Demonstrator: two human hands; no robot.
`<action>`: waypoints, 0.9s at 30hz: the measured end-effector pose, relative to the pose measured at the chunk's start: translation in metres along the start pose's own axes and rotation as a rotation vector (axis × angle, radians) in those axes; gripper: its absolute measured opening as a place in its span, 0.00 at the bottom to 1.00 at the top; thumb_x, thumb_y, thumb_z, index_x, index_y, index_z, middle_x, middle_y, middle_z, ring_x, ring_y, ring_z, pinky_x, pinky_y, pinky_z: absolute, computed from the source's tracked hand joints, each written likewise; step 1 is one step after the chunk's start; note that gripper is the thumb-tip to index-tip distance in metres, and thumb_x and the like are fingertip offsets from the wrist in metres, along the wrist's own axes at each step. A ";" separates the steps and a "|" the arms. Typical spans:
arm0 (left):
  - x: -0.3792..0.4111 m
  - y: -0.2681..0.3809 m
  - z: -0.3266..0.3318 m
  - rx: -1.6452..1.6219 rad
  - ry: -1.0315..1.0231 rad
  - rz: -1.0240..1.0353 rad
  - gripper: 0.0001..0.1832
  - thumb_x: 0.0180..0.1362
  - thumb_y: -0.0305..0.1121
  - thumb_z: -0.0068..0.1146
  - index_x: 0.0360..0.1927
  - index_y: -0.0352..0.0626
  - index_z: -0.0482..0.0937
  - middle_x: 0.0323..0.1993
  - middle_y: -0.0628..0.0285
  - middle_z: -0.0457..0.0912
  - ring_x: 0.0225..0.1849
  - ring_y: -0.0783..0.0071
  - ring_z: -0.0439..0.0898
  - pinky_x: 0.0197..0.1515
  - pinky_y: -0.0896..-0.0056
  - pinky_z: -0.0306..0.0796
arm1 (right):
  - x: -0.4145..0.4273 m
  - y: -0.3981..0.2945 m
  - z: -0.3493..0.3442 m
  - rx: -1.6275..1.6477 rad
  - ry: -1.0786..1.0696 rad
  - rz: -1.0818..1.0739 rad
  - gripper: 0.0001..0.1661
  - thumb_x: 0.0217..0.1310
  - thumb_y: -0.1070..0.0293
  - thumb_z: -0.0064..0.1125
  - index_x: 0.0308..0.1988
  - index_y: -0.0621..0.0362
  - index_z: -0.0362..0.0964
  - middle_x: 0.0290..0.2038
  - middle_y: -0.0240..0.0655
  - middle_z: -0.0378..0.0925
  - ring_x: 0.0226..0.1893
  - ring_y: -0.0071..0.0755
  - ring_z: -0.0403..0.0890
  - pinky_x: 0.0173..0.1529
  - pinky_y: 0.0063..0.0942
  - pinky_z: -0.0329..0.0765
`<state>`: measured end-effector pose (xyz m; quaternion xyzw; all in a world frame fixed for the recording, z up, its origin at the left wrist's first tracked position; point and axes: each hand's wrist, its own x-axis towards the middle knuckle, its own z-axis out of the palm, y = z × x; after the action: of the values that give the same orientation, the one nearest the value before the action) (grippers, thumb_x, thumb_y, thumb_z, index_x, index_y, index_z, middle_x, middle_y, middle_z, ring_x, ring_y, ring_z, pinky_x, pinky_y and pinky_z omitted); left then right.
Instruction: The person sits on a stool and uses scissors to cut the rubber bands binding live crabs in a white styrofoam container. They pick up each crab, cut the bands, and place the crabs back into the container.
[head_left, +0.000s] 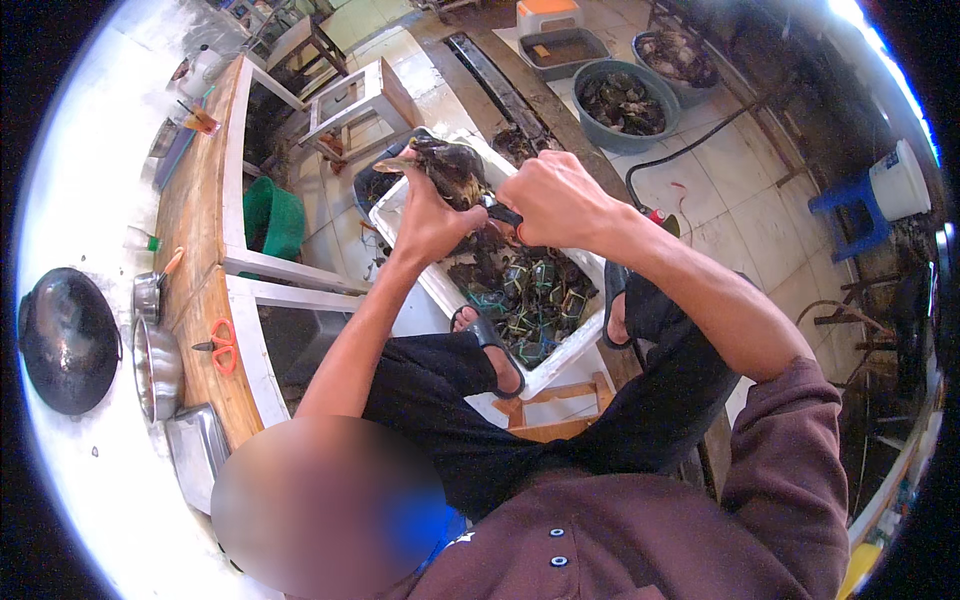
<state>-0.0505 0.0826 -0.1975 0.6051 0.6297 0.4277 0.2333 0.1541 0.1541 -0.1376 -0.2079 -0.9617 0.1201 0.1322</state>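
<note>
My left hand (431, 229) grips a dark brown crab (450, 169), with a pale claw or leg jutting out to its left. Closed around a black-handled tool (504, 214), my right hand (559, 199) brings it against the crab's near side; a bit of bright metal shows there, but most of the tool is covered by my fingers. Both hands are above a white foam box (427, 281). Inside its near half lie several dark crabs (536, 300) bound with green and yellowish strips. Wet dark matter covers part of the box floor.
Sandalled feet flank the box. Orange-handled scissors (223, 346) lie on the wooden bench (191, 300) at left, beside metal bowls and a wok (71, 341). A green basket (274, 221) sits under it. Filled grey tubs (626, 105), a hose (694, 146) and a blue stool (847, 217) stand right.
</note>
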 end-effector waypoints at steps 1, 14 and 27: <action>0.001 0.005 0.000 -0.006 0.001 0.017 0.48 0.41 0.31 0.69 0.62 0.33 0.49 0.50 0.47 0.75 0.51 0.56 0.78 0.57 0.61 0.71 | -0.001 0.001 0.000 0.010 0.026 -0.004 0.10 0.40 0.65 0.65 0.24 0.59 0.78 0.22 0.48 0.79 0.29 0.56 0.82 0.38 0.47 0.77; 0.003 0.003 0.001 -0.081 0.070 0.012 0.47 0.38 0.28 0.69 0.63 0.36 0.54 0.48 0.51 0.77 0.49 0.59 0.78 0.58 0.63 0.70 | 0.001 0.032 0.005 0.104 -0.053 0.062 0.11 0.29 0.65 0.59 0.18 0.59 0.69 0.17 0.46 0.72 0.24 0.60 0.76 0.29 0.49 0.70; -0.014 0.006 -0.002 0.071 0.047 -0.092 0.43 0.40 0.35 0.67 0.60 0.40 0.58 0.41 0.51 0.81 0.39 0.57 0.82 0.48 0.61 0.75 | 0.005 0.034 0.011 -0.032 -0.111 0.018 0.15 0.33 0.58 0.60 0.21 0.58 0.81 0.22 0.47 0.80 0.28 0.54 0.83 0.39 0.45 0.76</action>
<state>-0.0468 0.0680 -0.1943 0.5732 0.6770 0.4080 0.2159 0.1583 0.1844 -0.1567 -0.2118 -0.9674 0.1171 0.0741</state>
